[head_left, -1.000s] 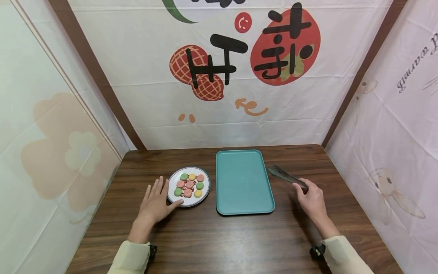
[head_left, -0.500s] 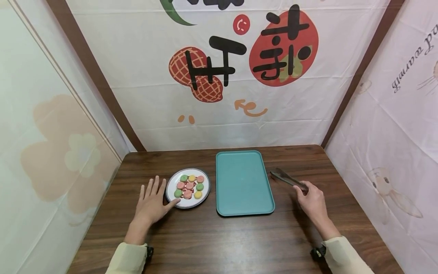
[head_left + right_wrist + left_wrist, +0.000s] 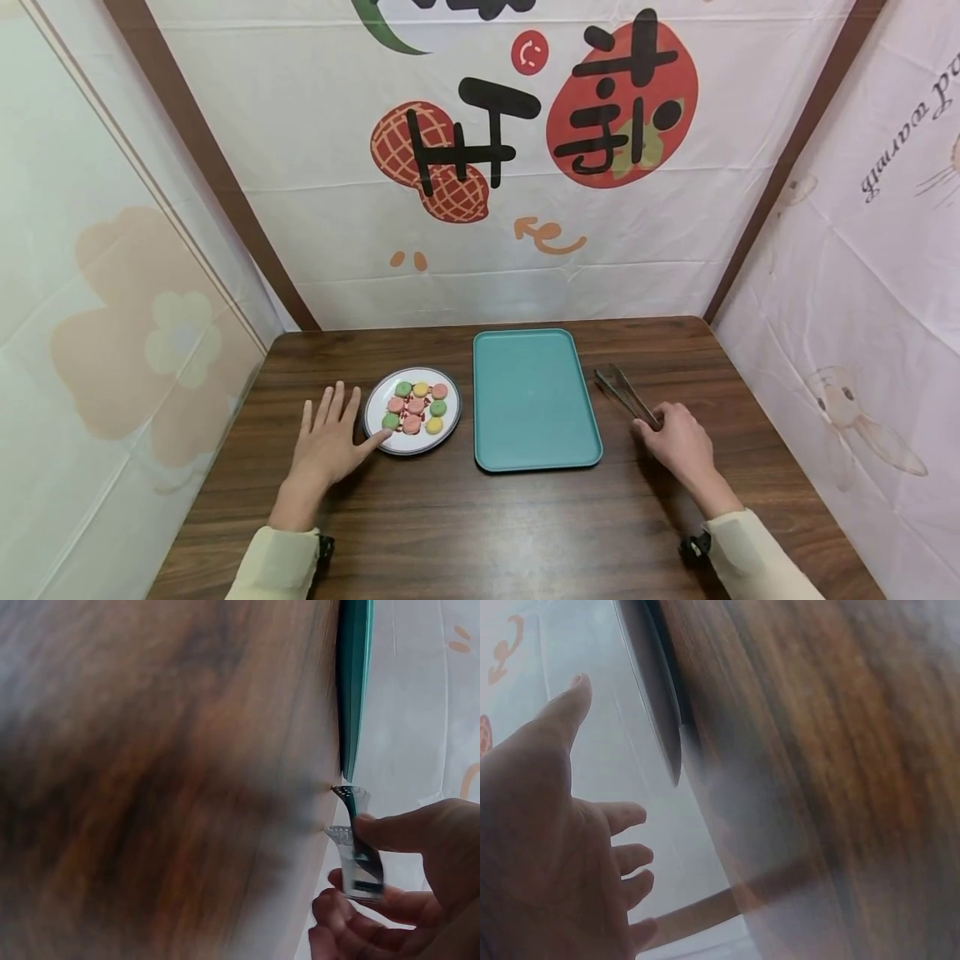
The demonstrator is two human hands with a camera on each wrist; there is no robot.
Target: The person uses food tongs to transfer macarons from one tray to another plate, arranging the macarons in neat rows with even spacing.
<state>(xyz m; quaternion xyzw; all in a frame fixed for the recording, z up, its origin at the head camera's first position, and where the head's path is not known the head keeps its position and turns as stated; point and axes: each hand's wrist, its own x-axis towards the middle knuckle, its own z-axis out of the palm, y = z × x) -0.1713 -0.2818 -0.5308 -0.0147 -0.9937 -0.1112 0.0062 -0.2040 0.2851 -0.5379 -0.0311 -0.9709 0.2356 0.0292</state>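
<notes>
In the head view, a white plate (image 3: 411, 445) with a dark rim line bears several pink, green and yellow macarons (image 3: 416, 406). My left hand (image 3: 322, 454) is spread flat beside the plate's left edge, its thumb reaching to the near rim; whether it touches is hard to tell. The left wrist view shows that hand (image 3: 562, 825) holding nothing. Right of the teal tray (image 3: 532, 400), my right hand (image 3: 681, 446) grips metal tongs (image 3: 628, 396) by the rear end. Their tips are slightly apart in the right wrist view and point toward the tray, with nothing between them.
A dark wood table (image 3: 517, 533) carries everything. The tray lies between the plate and the tongs. A printed cloth wall (image 3: 360, 300) rises behind the table, with further cloth panels at left and right.
The left hand has drifted left, its thumb pulling back from over the plate. The right hand has moved slightly toward the near side and turned the tongs to a steeper angle.
</notes>
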